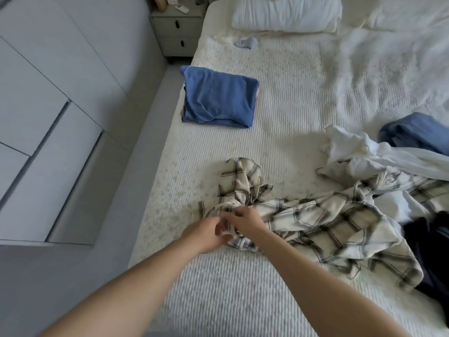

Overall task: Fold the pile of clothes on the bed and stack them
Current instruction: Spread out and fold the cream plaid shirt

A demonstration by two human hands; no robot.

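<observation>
**Both hands on the plaid shirt at the near edge of the bed**

Two bare forearms reach in from the bottom of the view. The left hand [206, 235] and the right hand [245, 221] meet close together on a bunched edge of the plaid shirt [323, 229], fingers curled and pinching the cloth; which part of the shirt they hold is hard to tell, as the fabric is crumpled there. The shirt lies spread and rumpled across the bed [243, 300], one twisted part rising beyond the hands, the rest trailing off to the right.

In front of the hands the ribbed cover is bare down to the near edge. The bed's left edge runs diagonally just beside the left arm, with a strip of grey floor [102, 190] between it and the pale wardrobe [36, 105].

To the right the shirt runs into the unfolded pile: a dark garment [430, 251] at the frame's edge, white clothes [359, 152] behind it, and a blue garment [418, 132] beyond those.

Farther back, near the left edge, sits a folded blue stack [218, 98], well apart from the hands with open cover between. Beyond it lies a small white item [246, 42], its marking too blurred to read, then a pillow [286, 13] and a nightstand [177, 27].
</observation>
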